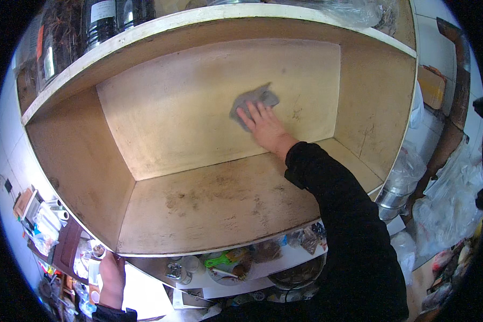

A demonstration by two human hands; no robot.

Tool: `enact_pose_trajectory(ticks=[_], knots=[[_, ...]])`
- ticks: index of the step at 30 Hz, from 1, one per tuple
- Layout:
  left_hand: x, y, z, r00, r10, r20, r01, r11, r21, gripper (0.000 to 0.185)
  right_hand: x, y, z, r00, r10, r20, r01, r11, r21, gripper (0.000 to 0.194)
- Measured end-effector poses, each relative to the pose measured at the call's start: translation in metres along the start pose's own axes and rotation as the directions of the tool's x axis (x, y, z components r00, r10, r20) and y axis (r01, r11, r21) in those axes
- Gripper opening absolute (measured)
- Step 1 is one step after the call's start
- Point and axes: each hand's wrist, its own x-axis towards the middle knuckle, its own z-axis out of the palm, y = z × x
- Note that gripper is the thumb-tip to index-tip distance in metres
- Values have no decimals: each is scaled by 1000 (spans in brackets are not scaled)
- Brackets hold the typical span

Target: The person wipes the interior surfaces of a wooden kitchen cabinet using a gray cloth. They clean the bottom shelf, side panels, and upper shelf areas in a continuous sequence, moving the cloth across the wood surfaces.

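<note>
My right hand [267,129] presses a crumpled grey cloth [247,100] against the back panel [177,108] of a wooden cabinet compartment. The fingers are spread over the cloth, and its upper edge looks blurred. Dark smudges mark the panel to the right of the hand. Brown stains and scuffs cover the compartment floor [217,201]. My left hand [112,279] is low at the left, by the cabinet's front lower corner [116,254]. It appears to touch the edge there, but its fingers are hidden.
Dark-filled clear jars [100,24] and a plastic bag [354,14] stand on the shelf above. Below lie a green-handled tool [219,259], glass jars [179,271] and a round metal pan [298,273]. Plastic bags [446,209] and a silvery metal container [394,197] crowd the right side.
</note>
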Motion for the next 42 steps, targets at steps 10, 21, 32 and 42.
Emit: enact_pose_trajectory(ticks=[10,21,32,42], knots=[[-1,-5,-1,1000,19,-5,-20,999,-41,23,-20,82,-22,814,551,-184,-542,834,101,72],[0,-6,0,998,48,-33,-48,999,7,16,30,-35,-10,855,-510,-94,492,855,-166,60],[0,-1,-4,999,-30,18,29,998,58,22,-33,114,34,703,615,-357,-551,788,275,67],[2,-12,1,1000,17,26,-19,999,47,24,15,54,33,450,885,120,-891,435,129,57]])
